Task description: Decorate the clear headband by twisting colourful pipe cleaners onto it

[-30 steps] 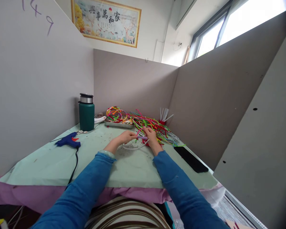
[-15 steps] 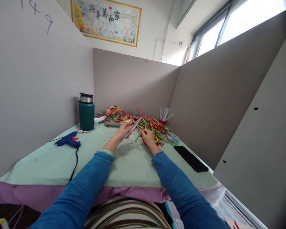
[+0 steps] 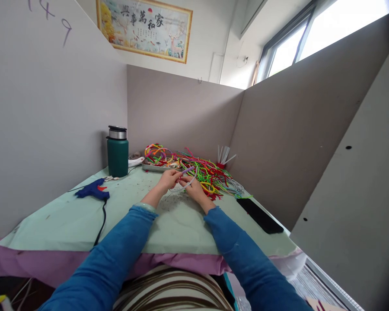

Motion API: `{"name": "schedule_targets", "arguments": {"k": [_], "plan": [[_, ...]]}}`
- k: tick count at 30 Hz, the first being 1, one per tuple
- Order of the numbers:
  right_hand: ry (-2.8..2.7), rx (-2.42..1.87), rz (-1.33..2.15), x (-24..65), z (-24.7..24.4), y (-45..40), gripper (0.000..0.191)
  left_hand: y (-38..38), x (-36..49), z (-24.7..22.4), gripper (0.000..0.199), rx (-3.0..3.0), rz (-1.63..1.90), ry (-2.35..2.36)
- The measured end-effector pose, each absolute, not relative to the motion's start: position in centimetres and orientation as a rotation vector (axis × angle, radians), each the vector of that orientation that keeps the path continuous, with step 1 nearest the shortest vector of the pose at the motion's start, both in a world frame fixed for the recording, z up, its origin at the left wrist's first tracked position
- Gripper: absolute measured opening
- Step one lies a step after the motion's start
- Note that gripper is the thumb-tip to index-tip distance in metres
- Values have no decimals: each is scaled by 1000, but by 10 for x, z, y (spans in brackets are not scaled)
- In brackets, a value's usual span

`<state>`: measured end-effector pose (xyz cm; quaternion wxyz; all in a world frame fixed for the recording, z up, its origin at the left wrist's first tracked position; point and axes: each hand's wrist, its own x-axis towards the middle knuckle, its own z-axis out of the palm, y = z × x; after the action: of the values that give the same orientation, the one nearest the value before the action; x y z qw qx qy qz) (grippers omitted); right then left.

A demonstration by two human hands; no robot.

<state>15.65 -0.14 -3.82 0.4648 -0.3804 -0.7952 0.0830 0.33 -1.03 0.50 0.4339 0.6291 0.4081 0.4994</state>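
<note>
Over the middle of the table, my left hand (image 3: 169, 178) is closed on a purple pipe cleaner (image 3: 188, 170), whose free end points up and right. My right hand (image 3: 192, 187) is close beside it, fingers pinched on a pale, curved pipe cleaner (image 3: 196, 173) that loops between the hands. The fingertips nearly meet, and the strips' crossing point is partly hidden by them. Just behind lies a tangled heap of coloured pipe cleaners (image 3: 210, 166), mostly red, green and yellow.
A metal tray (image 3: 158, 168) with colourful pieces stands behind my left hand. At the left are a green bottle (image 3: 118, 156) and a blue glue gun (image 3: 93, 190) with its cord. A black flat object (image 3: 261, 216) lies at the right, and white sticks (image 3: 224, 154) stand behind the heap.
My right hand has moved left, closer to my left hand. The pale strip, straight before, now bends in a curve, and the purple one stands apart from it.
</note>
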Motion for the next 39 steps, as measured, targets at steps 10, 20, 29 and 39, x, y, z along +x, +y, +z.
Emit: {"name": "schedule_targets", "arguments": {"k": [10, 20, 29, 39], "plan": [[-1921, -937, 449, 143, -45, -5, 21, -7, 1, 1, 21, 1634, 1233, 1248], [-1938, -945, 247, 146, -41, -11, 25, -14, 1, 4, 30, 1484, 1117, 1319], [-1978, -982, 124, 149, -43, -10, 25, -16, 1, 7, 22, 1426, 1082, 1240], [-1990, -1046, 50, 145, -43, -14, 21, -4, -1, 1, 20, 1616, 1207, 1543]]}}
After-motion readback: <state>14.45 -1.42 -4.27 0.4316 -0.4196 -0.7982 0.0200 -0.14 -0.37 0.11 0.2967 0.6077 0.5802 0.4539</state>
